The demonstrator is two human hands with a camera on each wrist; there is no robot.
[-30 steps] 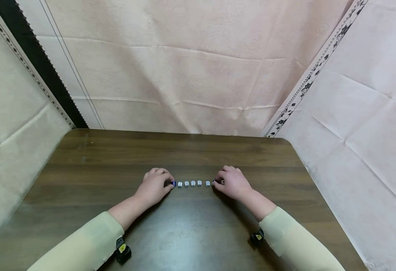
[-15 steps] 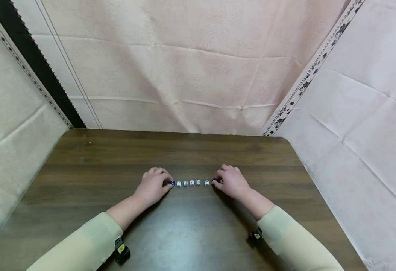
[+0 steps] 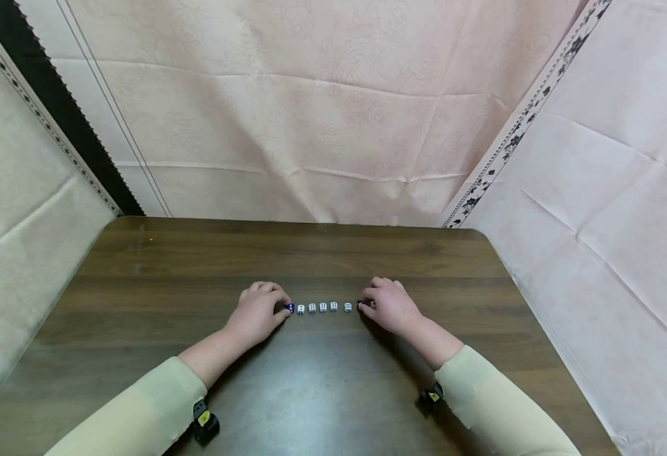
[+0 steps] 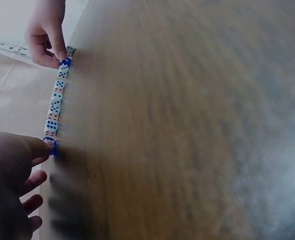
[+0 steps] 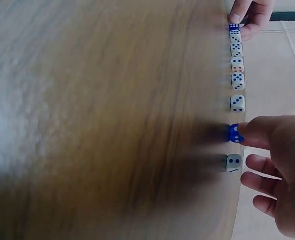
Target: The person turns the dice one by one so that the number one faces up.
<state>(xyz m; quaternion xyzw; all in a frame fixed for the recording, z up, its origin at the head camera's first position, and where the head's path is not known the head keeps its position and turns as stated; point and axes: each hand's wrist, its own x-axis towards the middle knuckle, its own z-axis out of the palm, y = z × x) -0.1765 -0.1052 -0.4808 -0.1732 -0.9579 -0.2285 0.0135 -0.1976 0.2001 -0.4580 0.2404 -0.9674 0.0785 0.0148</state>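
Several white dice (image 3: 323,307) stand in a row across the table, with a blue die at either side of them. My left hand (image 3: 260,310) pinches the left blue die (image 3: 291,308) between thumb and forefinger. At the other side, my right hand (image 3: 391,306) pinches the right blue die (image 5: 235,133). Beyond that die, another white die (image 5: 234,163) sits beside my right hand's other fingers; in the head view the hand mostly covers it. The gap between the rightmost uncovered white die (image 3: 347,307) and its white neighbour is wider than the other gaps.
The dice stand on a brown wood-grain table (image 3: 310,253). Pale cloth (image 3: 310,126) hangs behind it and at both sides. A black wrist device (image 3: 205,425) is strapped at the left sleeve, and a similar device (image 3: 431,398) at the right.
The view has shifted very slightly. Both hands keep their hold on the blue dice, and the row of dice looks the same.
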